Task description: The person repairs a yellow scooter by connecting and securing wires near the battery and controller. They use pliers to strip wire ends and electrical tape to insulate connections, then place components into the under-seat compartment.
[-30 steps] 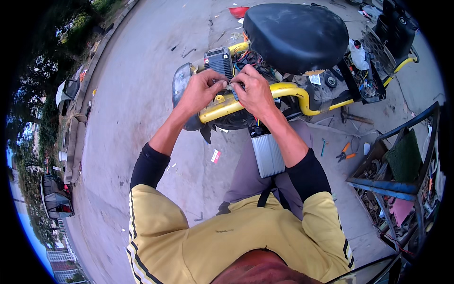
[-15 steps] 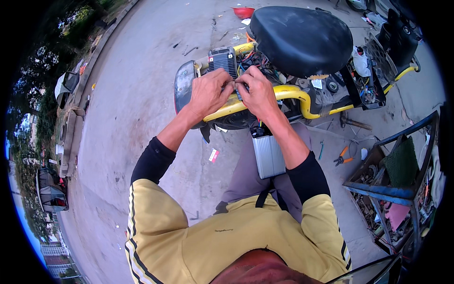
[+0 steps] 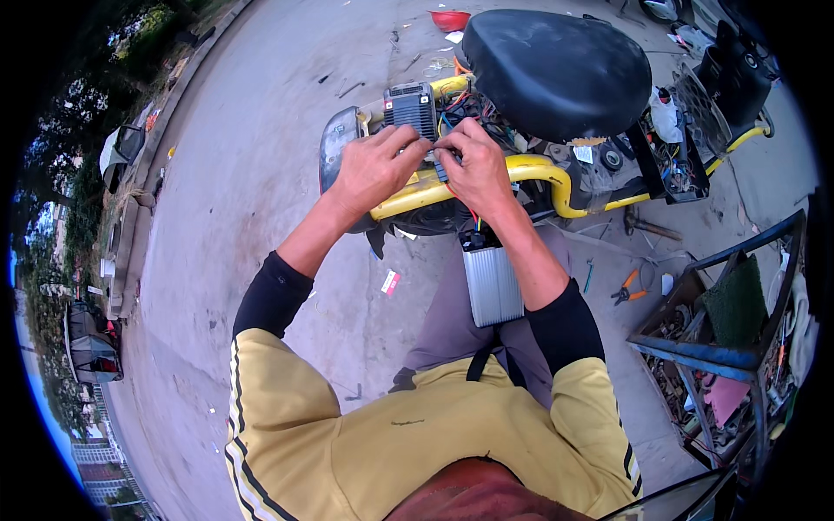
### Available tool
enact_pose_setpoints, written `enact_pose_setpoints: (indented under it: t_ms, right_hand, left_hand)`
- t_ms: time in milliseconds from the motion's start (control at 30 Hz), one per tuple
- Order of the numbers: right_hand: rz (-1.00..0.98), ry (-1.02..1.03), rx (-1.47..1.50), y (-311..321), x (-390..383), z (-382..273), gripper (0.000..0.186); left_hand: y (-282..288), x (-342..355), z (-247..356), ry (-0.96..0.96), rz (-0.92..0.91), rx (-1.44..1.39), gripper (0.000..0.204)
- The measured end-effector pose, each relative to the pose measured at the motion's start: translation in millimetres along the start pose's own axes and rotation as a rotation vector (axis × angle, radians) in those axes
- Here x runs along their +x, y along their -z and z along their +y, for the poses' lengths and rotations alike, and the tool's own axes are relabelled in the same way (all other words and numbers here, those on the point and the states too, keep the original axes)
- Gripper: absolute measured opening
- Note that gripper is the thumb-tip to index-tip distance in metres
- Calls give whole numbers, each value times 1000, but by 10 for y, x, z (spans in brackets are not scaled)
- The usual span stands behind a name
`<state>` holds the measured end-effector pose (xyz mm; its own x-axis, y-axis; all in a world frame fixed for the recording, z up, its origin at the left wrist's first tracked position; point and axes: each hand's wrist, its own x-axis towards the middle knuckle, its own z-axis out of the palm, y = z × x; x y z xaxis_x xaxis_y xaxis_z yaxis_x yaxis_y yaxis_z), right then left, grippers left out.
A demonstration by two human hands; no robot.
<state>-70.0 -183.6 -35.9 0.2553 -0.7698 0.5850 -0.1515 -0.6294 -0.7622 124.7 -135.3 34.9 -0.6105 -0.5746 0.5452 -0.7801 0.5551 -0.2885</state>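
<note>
Hands meet over the yellow frame tube (image 3: 539, 174) of a small scooter parked on the concrete ground (image 3: 243, 156), just ahead of the person's knees. The left hand (image 3: 373, 169) lies with curled fingers on the tube, its fingertips against the black finned box (image 3: 410, 108) that stands upright at the scooter's left end. The right hand (image 3: 476, 169) sits just beside it, fingers pinched on what looks like a small connector among the coloured wires (image 3: 469, 108); what exactly it grips is too small to tell. The wires lie directly in front of both hands, under the front edge of the black seat (image 3: 556, 69), nearer the right hand. The tube's long axis runs left to right. A silver ribbed box (image 3: 492, 285) hangs from wires below the right wrist. Orange pliers (image 3: 627, 289) lie well apart on the ground at right.
</note>
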Motion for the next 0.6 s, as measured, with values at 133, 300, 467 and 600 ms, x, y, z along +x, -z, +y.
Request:
enact_pose_setpoints:
  t_ms: [133, 300, 467, 600]
  right_hand:
    - [2, 23, -28, -6, 0, -2, 9]
    - [-6, 35, -53, -16, -9, -3, 9]
    - [1, 55, -33, -9, -7, -3, 8]
    - [-4, 20, -12, 2, -2, -21, 8]
  left_hand:
    - [-54, -4, -34, -36, -40, 19, 19]
    - [-125, 71, 106, 320, -133, -155, 9]
    - [-190, 152, -155, 1440, -458, -1454, 21]
    - [10, 95, 36, 908, -281, -924, 14]
